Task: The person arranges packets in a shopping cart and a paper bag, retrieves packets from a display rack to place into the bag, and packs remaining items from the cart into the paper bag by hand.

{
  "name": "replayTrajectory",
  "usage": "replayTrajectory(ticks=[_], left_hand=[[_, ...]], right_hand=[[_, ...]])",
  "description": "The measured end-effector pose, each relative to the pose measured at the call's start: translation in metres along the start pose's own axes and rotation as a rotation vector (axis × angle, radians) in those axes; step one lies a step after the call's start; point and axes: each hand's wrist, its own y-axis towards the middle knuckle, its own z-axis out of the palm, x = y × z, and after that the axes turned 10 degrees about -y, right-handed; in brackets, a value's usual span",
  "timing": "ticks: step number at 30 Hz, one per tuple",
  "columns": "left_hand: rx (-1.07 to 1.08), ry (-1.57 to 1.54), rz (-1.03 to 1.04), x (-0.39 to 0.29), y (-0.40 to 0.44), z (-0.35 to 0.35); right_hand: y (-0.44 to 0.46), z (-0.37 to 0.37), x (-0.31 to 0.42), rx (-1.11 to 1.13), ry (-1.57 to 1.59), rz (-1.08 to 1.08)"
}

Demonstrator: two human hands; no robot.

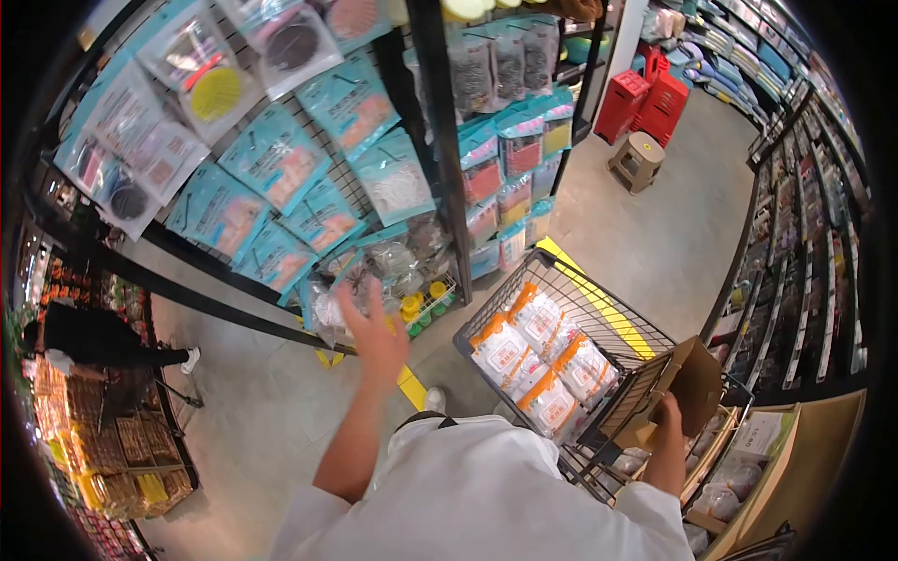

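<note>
My left hand (372, 329) is raised with its fingers apart and slightly blurred. It holds nothing and is nearest to the clear-bagged items (393, 262) low on the wire rack. My right hand (668, 417) grips the near side of an open cardboard box (700, 379), its fingers partly hidden. The box is tilted over the near end of a shopping cart (599, 304). Inside the cart lie several white and orange packages (547, 323). Above my left hand, blue-topped packets (276, 154) hang from the rack.
A black rack post (449, 140) stands beyond my left hand. Farther off are a brown stool (639, 161) and red crates (645, 98). Shelving (804, 224) lines the right side, with a wooden bin (776, 467) close by. Another person (103, 337) is at far left.
</note>
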Motion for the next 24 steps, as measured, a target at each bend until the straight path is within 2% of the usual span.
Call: replayTrajectory(ticks=[2, 4, 7, 14, 16, 18, 21, 24], left_hand=[[0.226, -0.015, -0.077, -0.019, -0.051, 0.029], [0.382, -0.147, -0.107, -0.037, -0.085, 0.035], [0.506, -0.146, -0.189, -0.051, -0.107, 0.028], [0.421, -0.071, -0.194, -0.047, -0.109, 0.015], [0.429, -0.076, -0.215, -0.050, -0.106, 0.019], [0.437, -0.108, -0.183, -0.055, -0.100, 0.023], [0.469, -0.212, -0.136, -0.059, -0.088, 0.028], [0.514, -0.316, -0.071, -0.055, -0.080, 0.035]], right_hand=[[0.006, 0.027, 0.003, 0.028, 0.287, 0.143], [0.014, 0.051, 0.004, 0.007, 0.448, 0.203], [0.022, 0.071, 0.005, -0.034, 0.614, 0.232], [0.033, 0.075, 0.012, -0.062, 0.815, 0.169], [0.031, 0.053, 0.017, -0.119, 0.788, 0.131], [0.018, 0.021, 0.027, -0.256, 0.597, 0.101], [-0.028, -0.033, 0.056, -0.577, 0.161, 0.137], [-0.103, -0.080, 0.074, -0.864, 0.082, 0.045]])
